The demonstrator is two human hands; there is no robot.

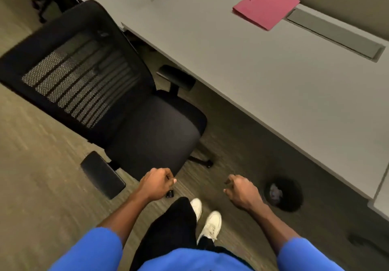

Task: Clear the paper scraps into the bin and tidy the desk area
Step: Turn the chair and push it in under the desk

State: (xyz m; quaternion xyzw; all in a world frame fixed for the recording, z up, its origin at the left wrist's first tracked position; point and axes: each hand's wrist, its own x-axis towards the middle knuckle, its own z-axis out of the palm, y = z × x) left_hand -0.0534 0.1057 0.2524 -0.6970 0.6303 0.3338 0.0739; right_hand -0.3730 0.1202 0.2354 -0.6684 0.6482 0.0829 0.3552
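Note:
A small black bin (283, 195) stands on the floor under the desk's front edge, with crumpled paper scraps (275, 192) inside it. My right hand (242, 192) hangs just left of the bin, fingers curled, holding nothing. My left hand (156, 183) is curled too, in front of the seat edge of the black office chair (147, 127); nothing shows in it. The grey desk (263, 66) carries a pink folder (266, 5) near its back.
The chair's mesh back (77, 77) faces left, its armrests (102, 175) stick out, and a caster (169, 194) sits by my left hand. A grey cable flap (334, 33) runs along the desk's rear. My white shoes (210, 222) stand on the carpet between chair and bin.

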